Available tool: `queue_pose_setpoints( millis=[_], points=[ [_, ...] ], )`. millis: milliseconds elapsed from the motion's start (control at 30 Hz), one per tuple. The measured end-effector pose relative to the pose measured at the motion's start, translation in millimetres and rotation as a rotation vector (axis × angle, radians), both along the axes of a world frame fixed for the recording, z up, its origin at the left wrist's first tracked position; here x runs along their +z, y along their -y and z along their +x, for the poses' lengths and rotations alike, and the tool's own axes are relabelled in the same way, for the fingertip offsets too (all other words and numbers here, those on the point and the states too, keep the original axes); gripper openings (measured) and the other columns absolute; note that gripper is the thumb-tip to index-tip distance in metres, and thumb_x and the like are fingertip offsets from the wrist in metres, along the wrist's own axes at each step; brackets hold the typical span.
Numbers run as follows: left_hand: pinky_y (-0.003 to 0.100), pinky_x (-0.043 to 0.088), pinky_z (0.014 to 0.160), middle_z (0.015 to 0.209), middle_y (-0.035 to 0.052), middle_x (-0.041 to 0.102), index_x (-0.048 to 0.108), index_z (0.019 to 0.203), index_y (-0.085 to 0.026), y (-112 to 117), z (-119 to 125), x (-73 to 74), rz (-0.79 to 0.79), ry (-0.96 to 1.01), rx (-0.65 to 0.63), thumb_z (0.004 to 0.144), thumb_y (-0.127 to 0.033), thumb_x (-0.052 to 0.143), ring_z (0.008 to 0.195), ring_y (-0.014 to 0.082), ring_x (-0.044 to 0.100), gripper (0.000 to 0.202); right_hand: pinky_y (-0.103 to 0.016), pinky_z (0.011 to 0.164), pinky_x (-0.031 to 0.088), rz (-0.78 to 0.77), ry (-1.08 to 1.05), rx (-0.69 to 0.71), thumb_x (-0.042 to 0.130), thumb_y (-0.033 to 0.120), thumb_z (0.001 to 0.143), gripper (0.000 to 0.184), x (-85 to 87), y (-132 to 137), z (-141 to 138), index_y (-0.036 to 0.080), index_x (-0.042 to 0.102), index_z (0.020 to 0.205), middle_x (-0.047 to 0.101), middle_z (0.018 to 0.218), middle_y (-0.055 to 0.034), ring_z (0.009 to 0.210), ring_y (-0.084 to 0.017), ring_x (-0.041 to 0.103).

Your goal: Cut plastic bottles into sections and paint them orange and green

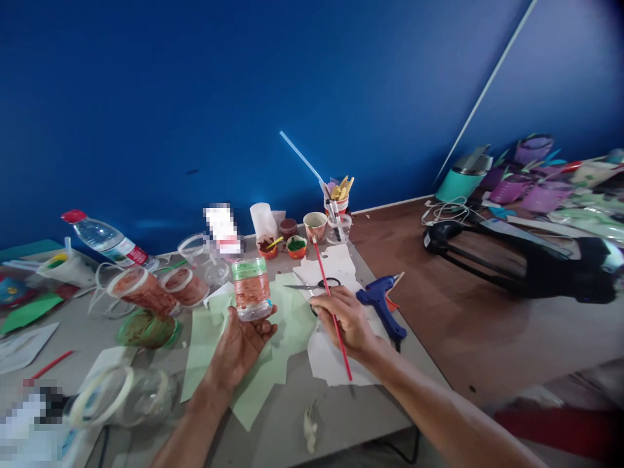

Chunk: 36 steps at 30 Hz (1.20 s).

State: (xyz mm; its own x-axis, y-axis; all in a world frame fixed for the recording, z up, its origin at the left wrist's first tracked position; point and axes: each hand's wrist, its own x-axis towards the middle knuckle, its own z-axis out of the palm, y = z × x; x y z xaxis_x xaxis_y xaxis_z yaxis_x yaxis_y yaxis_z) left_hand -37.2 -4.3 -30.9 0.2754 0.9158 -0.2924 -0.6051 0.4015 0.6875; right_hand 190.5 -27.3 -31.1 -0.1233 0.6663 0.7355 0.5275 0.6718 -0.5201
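In my left hand (248,341) is a small clear plastic jar (251,289), painted green at one end and reddish brown round the middle; its bottom part is bare. My right hand (344,322) pinches a thin red paintbrush (342,348), its tip up near a paper cup (315,227). Black-handled scissors (302,286) lie just beyond the right fingers. Behind the jar stand a small orange cup of brown paint (267,252) with a yellow stick, and another cup of green paint (296,244). Green paper (292,325) spreads beneath both hands.
A blue glue gun (383,305) lies to the right. Brown-painted jars (141,289), a green-brown one (149,328) and a tilted water bottle (110,240) crowd the left. At the back stands a cup of wooden spoons (338,198). A black headset-like frame (521,260) rests far right.
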Motion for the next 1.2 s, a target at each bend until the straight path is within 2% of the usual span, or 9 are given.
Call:
queue_pose_setpoints(
  millis=[133, 300, 500, 733, 900, 1100, 1200],
  points=[
    [0.035, 0.055, 0.08, 0.098, 0.0155, 0.074, 0.07, 0.099, -0.01, 5, 8, -2.1, 0.006, 0.001, -0.083, 0.083, -0.057, 0.058, 0.066, 0.0152, 0.065, 0.051, -0.035, 0.075, 0.043, 0.068, 0.119, -0.02, 0.048, 0.007, 0.087, 0.019, 0.0, 2, -8, 0.021, 0.058, 0.095, 0.065, 0.067, -0.001, 0.055, -0.015, 0.054],
    [0.035, 0.054, 0.082, 0.1, 0.0159, 0.074, 0.07, 0.101, -0.01, 11, 17, -2.7, -0.017, 0.039, -0.184, 0.079, -0.055, 0.063, 0.072, 0.0174, 0.067, 0.05, -0.037, 0.086, 0.04, 0.065, 0.217, -0.063, 0.048, 0.005, 0.085, 0.021, -5.2, 5, -15, 0.021, 0.057, 0.096, 0.064, 0.067, 0.0001, 0.056, -0.014, 0.053],
    [0.035, 0.053, 0.082, 0.097, 0.0127, 0.074, 0.069, 0.104, -0.012, 17, 25, 0.6, -0.052, 0.073, -0.251, 0.084, -0.053, 0.059, 0.073, 0.0186, 0.068, 0.047, -0.036, 0.085, 0.038, 0.092, 0.261, -0.152, 0.048, 0.006, 0.084, 0.021, -2.7, 8, -20, 0.021, 0.059, 0.094, 0.057, 0.059, 0.0031, 0.051, -0.013, 0.049],
    [0.032, 0.052, 0.081, 0.098, 0.0113, 0.074, 0.069, 0.106, -0.011, 21, 24, -0.7, -0.036, 0.106, -0.31, 0.078, -0.05, 0.067, 0.076, 0.0186, 0.068, 0.048, -0.037, 0.089, 0.035, 0.138, 0.313, -0.221, 0.048, 0.005, 0.081, 0.018, -1.9, 9, -22, 0.021, 0.056, 0.085, 0.054, 0.056, 0.0048, 0.05, -0.012, 0.047],
    [0.032, 0.053, 0.079, 0.092, 0.0107, 0.074, 0.07, 0.103, -0.01, 21, 25, -2.5, -0.022, 0.109, -0.32, 0.079, -0.049, 0.067, 0.067, 0.0152, 0.065, 0.046, -0.038, 0.091, 0.034, 0.175, 0.314, -0.226, 0.048, 0.007, 0.078, 0.015, -0.1, 9, -22, 0.02, 0.052, 0.084, 0.054, 0.056, 0.005, 0.049, -0.012, 0.048],
    [0.035, 0.054, 0.081, 0.079, 0.0062, 0.072, 0.071, 0.097, -0.012, 24, 28, -3.4, 0.002, 0.108, -0.297, 0.082, -0.044, 0.065, 0.055, 0.0111, 0.06, 0.036, -0.038, 0.089, 0.034, 0.161, 0.277, -0.208, 0.045, 0.005, 0.075, 0.017, 6.5, 8, -24, 0.021, 0.048, 0.082, 0.055, 0.058, 0.0052, 0.048, -0.012, 0.047],
    [0.036, 0.055, 0.082, 0.083, 0.0092, 0.072, 0.071, 0.099, -0.01, 24, 26, -2.6, -0.008, 0.116, -0.306, 0.084, -0.046, 0.063, 0.052, 0.0091, 0.056, 0.04, -0.038, 0.088, 0.037, 0.129, 0.237, -0.191, 0.044, 0.003, 0.073, 0.022, 6.4, 4, -21, 0.022, 0.046, 0.082, 0.052, 0.057, 0.0061, 0.049, -0.013, 0.046]
  ],
)
